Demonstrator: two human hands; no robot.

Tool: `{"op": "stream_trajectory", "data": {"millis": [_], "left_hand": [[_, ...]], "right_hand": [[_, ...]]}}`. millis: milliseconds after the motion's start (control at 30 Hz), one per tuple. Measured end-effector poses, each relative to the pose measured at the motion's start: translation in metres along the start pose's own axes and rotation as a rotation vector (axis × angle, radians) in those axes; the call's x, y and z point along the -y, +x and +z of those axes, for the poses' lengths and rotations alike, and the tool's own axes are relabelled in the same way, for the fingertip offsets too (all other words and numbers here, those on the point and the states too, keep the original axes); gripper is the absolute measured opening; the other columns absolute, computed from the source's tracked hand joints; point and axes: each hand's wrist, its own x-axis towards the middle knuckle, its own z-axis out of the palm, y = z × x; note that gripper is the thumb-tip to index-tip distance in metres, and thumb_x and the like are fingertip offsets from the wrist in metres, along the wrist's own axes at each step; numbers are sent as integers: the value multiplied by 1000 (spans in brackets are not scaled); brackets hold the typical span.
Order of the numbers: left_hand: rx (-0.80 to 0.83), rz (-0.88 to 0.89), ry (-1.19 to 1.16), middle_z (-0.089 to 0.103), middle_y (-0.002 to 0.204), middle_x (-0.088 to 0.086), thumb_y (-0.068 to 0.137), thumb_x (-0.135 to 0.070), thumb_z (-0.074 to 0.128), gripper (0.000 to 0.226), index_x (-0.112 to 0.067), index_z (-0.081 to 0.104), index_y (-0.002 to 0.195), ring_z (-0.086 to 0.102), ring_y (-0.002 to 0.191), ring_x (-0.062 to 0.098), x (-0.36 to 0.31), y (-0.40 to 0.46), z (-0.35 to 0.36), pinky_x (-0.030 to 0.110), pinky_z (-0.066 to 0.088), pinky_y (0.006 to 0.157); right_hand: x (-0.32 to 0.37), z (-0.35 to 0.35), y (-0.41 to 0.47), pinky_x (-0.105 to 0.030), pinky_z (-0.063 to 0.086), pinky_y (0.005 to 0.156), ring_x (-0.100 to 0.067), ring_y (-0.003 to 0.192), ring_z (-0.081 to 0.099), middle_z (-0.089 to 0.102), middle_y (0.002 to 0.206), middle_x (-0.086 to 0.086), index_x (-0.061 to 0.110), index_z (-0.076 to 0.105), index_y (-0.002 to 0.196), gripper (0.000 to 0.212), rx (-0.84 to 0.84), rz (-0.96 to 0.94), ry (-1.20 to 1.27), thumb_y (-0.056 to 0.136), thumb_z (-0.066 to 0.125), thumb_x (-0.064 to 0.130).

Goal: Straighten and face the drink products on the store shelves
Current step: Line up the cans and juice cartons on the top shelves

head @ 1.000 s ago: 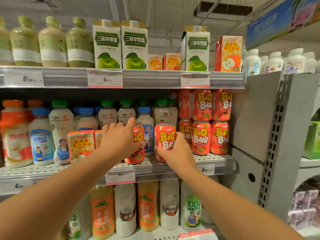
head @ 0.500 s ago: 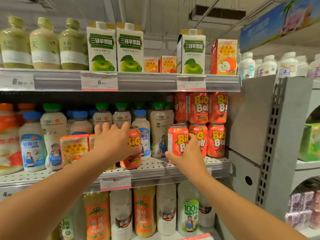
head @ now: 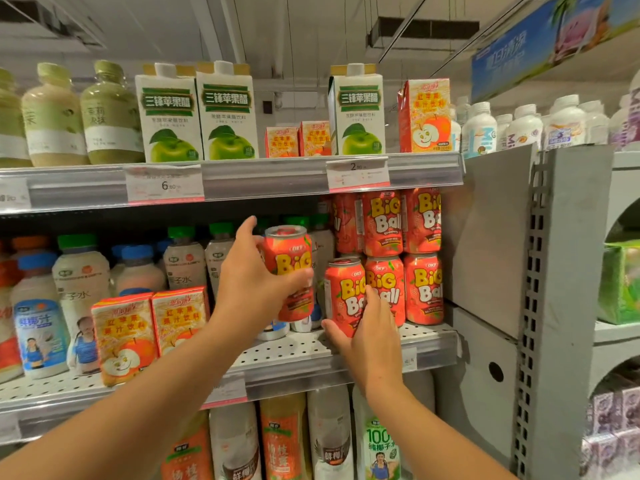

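We face the grey shelving unit [head: 568, 271], and we place everything else from its perforated middle shelf [head: 284, 355]. Above that shelf runs the upper shelf [head: 242, 178], where green-apple cartons [head: 197, 116] stand upright, labels forward. At the right end of the middle shelf we see the stacked Big Ball cans [head: 403, 258], two tiers high, labels facing out. To the left on the same shelf stand pale bottles [head: 79, 282] with green and blue caps, and in front of them, near the shelf's front edge, two apple juice boxes [head: 152, 334] stand side by side and touching.

Our left hand [head: 249, 285] is raised above the middle shelf, its thumb and curled fingers gripping a raised can [head: 291, 271]; the index finger points upward, off the can. This can is clear of the shelf surface, slightly tilted, its label toward us, just left of the stack.

Our right hand [head: 370, 337] wraps round a lower can [head: 346, 296], thumb under its left base and fingers across its front. This can sits upright on the middle shelf, directly in front of the stack's bottom tier and pressed close to it, label forward.
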Motion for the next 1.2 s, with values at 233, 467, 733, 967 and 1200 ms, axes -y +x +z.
{"op": "stream_trajectory", "data": {"millis": [233, 467, 733, 967, 1200], "left_hand": [[-37, -117, -323, 68, 88, -13, 62, -29, 90, 45, -36, 59, 93, 67, 73, -5, -24, 14, 32, 11, 48, 47], [-78, -223, -470, 69, 95, -2, 64, -22, 89, 54, -28, 55, 105, 72, 69, 13, -36, 31, 40, 25, 55, 48], [-105, -196, -459, 72, 91, 0, 68, -18, 88, 48, -21, 60, 106, 71, 68, 6, -37, 53, 49, 25, 55, 48], [-131, -189, -543, 72, 88, 1, 68, -9, 86, 46, -16, 60, 106, 71, 65, 6, -34, 60, 65, 21, 52, 45], [-51, -33, -330, 71, 100, -6, 69, -36, 85, 43, -34, 58, 102, 69, 92, 16, -28, 59, 83, 45, 58, 81]], "right_hand": [[0, 1, -1, -31, 44, 95, -17, 116, 49, 52, 127, 1, 16, 33, 144, 92, -96, -23, -14, 76, 61, 70], [-1, 3, -2, -35, 54, 79, -23, 99, 62, 62, 110, -3, 9, 51, 132, 91, -163, -43, -112, 68, 68, 71], [0, 3, -2, -35, 56, 66, -23, 85, 65, 64, 98, -4, 6, 58, 124, 90, -226, -52, -140, 61, 75, 68], [-1, 5, -2, -36, 55, 58, -24, 76, 64, 64, 90, -5, 4, 62, 121, 90, -266, -87, -145, 58, 79, 65], [-2, 6, -1, -39, 57, 60, -26, 77, 65, 65, 90, -6, 3, 62, 121, 90, -289, -104, -137, 59, 79, 65]]}}
